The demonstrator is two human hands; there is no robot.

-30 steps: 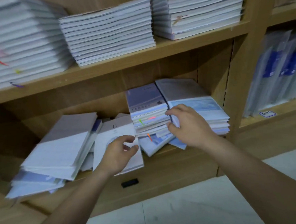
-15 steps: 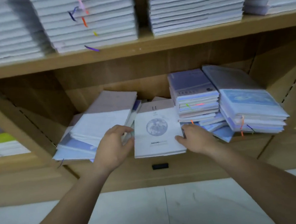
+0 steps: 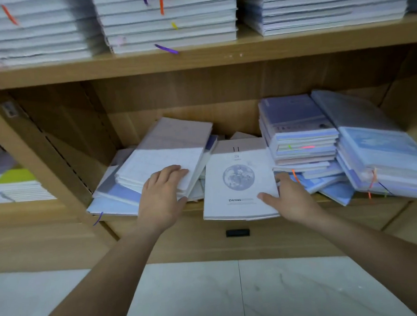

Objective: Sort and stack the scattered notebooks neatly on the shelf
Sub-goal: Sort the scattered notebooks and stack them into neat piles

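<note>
1. The left hand (image 3: 162, 197) is gripping the near right corner of the tilted pile (image 3: 163, 160). Its fingers are curling over the top white cover, and its thumb is pressing against the pile's side edge below them.
2. From this hold the pile is spreading away to the left and toward the back. It is leaning askew, with blue-grey notebooks sticking out beneath it on the lower shelf (image 3: 118, 219).
3. The right hand (image 3: 294, 197) is holding the moon notebook (image 3: 238, 180) at its near right corner. The thumb is lying on the cover just beside the printed word, and the index finger is stretching along the right edge. The other fingers are hiding behind the hand, so it cannot be told how far they are wrapping under.
4. The moon notebook is lying flat to the left of that hold, between the two hands. Its near edge is hanging over the shelf front, above a small black tag (image 3: 237, 232).
5. Just beyond the right hand's index finger, loose blue notebooks (image 3: 336, 189) are lying fanned out under the middle stack (image 3: 301, 137). That stack is standing just beside the moon notebook.
6. Further right of that hand, the right stack (image 3: 378, 152) is sitting against the middle stack, with orange ribbons dangling at its near edge.
7. Above both hands, the upper shelf board (image 3: 221, 57) is carrying the neat upper stacks (image 3: 169, 18).
8. Below both forearms, the pale floor (image 3: 191, 293) is showing.
</note>
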